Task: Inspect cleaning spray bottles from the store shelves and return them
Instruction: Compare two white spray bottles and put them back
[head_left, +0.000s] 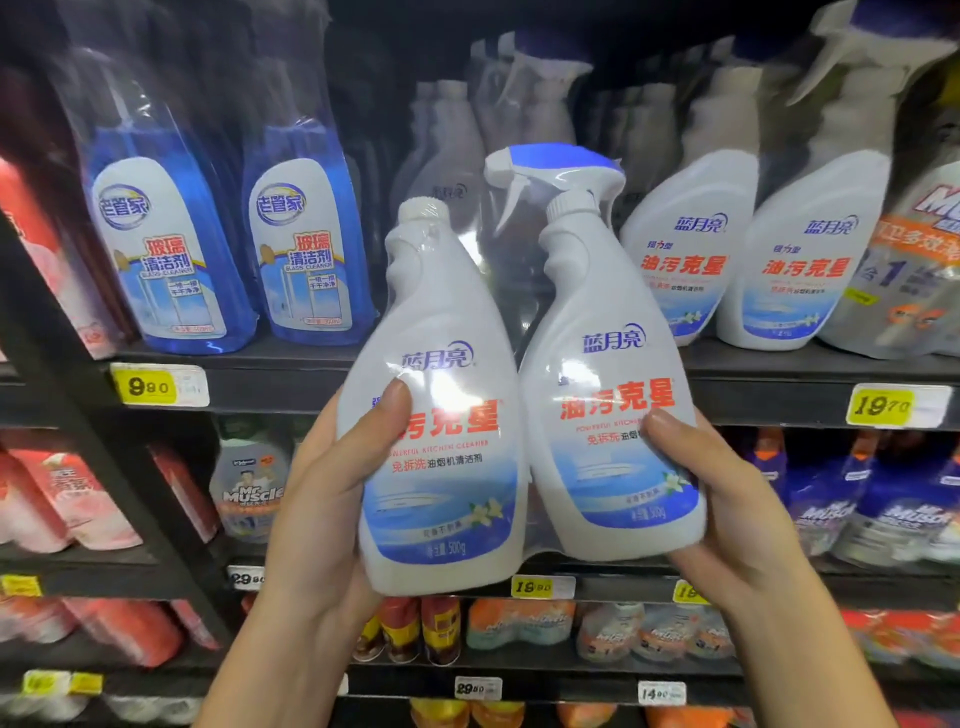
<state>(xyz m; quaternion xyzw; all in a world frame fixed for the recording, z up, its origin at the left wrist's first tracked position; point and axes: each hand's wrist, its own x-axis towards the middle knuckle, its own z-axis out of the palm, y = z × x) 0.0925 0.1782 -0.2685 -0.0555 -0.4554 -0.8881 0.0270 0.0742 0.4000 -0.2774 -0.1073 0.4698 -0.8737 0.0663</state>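
Before shelf (291, 384), twin-pack (447, 467), left hand (322, 509), right hand (727, 509)

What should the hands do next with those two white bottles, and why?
Probably lift the white bottles toward the gap on the shelf behind them: the left hand and right hand grip them before it, labels in view, and matching bottles stand beside it.

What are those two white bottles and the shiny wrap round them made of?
The capped bottle and the spray bottle look like opaque white plastic, smooth, with moulded necks. The wrap seems thin clear plastic film: glossy, creased, with glare patches. The trigger head looks like hard white and blue plastic.
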